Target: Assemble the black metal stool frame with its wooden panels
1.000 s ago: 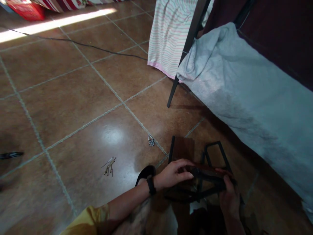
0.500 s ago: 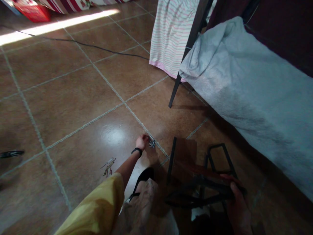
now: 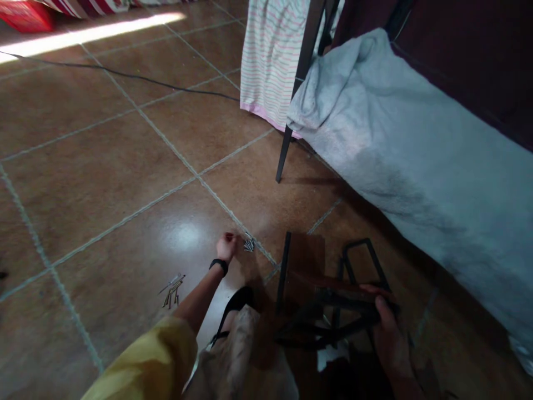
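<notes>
Picking screws [image 3: 249, 245] off the floor [image 3: 120, 172], it seems: left hand [image 3: 226, 246] just beside them, its grip unclear; right hand [image 3: 390, 333] clamped on the frame [image 3: 352, 302] near the shoe [image 3: 240, 298]. Next calls for a steady frame.

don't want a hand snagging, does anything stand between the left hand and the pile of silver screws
Nothing visible does: only a short strip of floor shows between the left hand and the silver screws. The black sandal sits lower in the picture, off that line.
</notes>
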### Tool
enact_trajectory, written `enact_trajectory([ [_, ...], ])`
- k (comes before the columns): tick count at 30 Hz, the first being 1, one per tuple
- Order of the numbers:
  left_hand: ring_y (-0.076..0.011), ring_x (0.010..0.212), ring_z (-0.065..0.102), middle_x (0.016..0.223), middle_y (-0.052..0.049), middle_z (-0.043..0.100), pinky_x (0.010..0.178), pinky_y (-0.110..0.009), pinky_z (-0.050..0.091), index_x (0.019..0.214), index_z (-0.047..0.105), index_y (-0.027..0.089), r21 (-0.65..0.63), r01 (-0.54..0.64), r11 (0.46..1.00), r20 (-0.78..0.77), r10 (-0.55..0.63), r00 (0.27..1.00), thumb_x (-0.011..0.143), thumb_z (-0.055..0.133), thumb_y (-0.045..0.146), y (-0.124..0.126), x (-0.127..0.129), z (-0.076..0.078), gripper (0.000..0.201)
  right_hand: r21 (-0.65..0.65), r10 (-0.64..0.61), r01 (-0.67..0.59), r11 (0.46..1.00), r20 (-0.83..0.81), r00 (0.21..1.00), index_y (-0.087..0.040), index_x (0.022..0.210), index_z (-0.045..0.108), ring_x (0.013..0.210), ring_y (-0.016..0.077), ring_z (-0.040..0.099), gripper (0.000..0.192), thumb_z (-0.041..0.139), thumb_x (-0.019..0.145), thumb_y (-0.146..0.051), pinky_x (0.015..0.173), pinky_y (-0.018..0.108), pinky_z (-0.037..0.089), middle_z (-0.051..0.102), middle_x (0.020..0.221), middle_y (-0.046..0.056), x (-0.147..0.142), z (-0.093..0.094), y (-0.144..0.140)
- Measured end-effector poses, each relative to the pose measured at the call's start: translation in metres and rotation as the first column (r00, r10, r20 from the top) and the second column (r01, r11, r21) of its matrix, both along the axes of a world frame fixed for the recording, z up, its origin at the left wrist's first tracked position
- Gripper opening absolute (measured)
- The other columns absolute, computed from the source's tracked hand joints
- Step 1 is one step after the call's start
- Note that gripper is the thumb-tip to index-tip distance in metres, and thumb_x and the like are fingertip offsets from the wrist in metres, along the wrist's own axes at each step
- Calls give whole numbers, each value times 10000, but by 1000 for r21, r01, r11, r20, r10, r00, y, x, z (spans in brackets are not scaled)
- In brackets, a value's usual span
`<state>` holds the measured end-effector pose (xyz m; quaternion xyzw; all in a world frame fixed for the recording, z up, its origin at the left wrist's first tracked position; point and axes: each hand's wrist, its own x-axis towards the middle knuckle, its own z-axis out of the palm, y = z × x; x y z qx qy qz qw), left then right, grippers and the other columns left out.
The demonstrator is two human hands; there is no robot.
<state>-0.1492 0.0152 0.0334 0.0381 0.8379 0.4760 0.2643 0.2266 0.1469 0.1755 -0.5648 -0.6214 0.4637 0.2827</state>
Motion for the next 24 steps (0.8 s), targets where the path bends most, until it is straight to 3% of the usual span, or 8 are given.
enact_trajectory([
  [2, -167, 772, 618, 898, -77, 655, 732, -339, 529, 1052, 612, 108, 45, 26, 999, 38, -28, 999, 865, 567, 319, -6, 16, 23, 286, -60, -3, 2, 998, -19, 1000, -200, 956, 630, 665, 181, 585, 332, 494, 853, -485, 615, 316, 476, 643, 822, 49, -5, 1, 2],
  [4, -163, 717, 619, 810, -56, 669, 716, -316, 530, 996, 642, 118, 138, 88, 986, 61, -97, 993, 820, 606, 346, -14, 39, 60, 290, -114, -14, 10, 993, -37, 999, -208, 966, 610, 531, 139, 509, 347, 484, 859, -512, 493, 275, 422, 579, 697, 12, -9, 2, 6],
  [6, -170, 734, 632, 841, -41, 689, 726, -314, 535, 977, 661, 165, 323, 184, 928, 19, -201, 979, 782, 647, 383, -21, 66, 106, 293, -140, -2, -3, 990, -36, 999, -218, 961, 595, 495, 120, 472, 351, 495, 848, -536, 451, 255, 389, 536, 665, -10, -11, 3, 11],
  [8, -176, 800, 647, 920, -41, 700, 786, -324, 535, 954, 672, 198, 406, 290, 866, -29, -305, 952, 781, 658, 366, -21, 92, 147, 242, -156, 11, -16, 988, -36, 999, -228, 957, 580, 497, 116, 468, 349, 518, 833, -549, 440, 244, 370, 522, 663, -21, -10, 6, 16],
  [10, -194, 948, 640, 1014, -51, 695, 876, -336, 511, 950, 674, 210, 464, 384, 798, -31, -418, 908, 800, 647, 339, -13, 115, 175, 200, -157, 34, -39, 987, -35, 999, -232, 939, 572, 510, 119, 477, 340, 530, 826, -550, 457, 243, 376, 526, 658, -24, -8, 9, 19],
  [13, -225, 1086, 599, 1182, -73, 639, 876, -358, 519, 923, 646, 201, 579, 378, 722, 87, -515, 853, 812, 634, 342, 8, 139, 186, 180, -149, 89, -93, 984, -34, 995, -230, 903, 572, 536, 128, 506, 315, 527, 833, -534, 515, 251, 407, 540, 630, -28, -4, 12, 18],
  [17, -229, 1052, 612, 1177, -98, 637, 814, -358, 537, 914, 606, 182, 602, 307, 737, 227, -527, 819, 784, 655, 390, 31, 150, 177, 251, -197, 74, -85, 977, -61, 995, -231, 880, 558, 490, 120, 509, 309, 540, 815, -533, 465, 233, 376, 514, 579, -49, 1, 11, 13],
  [24, -182, 822, 650, 918, -71, 704, 739, -339, 533, 915, 564, 178, 563, 384, 731, 191, -568, 801, 756, 671, 429, 45, 151, 175, 316, -333, 23, -97, 938, -218, 976, -219, 872, 557, 389, 73, 485, 340, 597, 743, -531, 346, 184, 277, 520, 633, -63, 7, 9, 14],
])
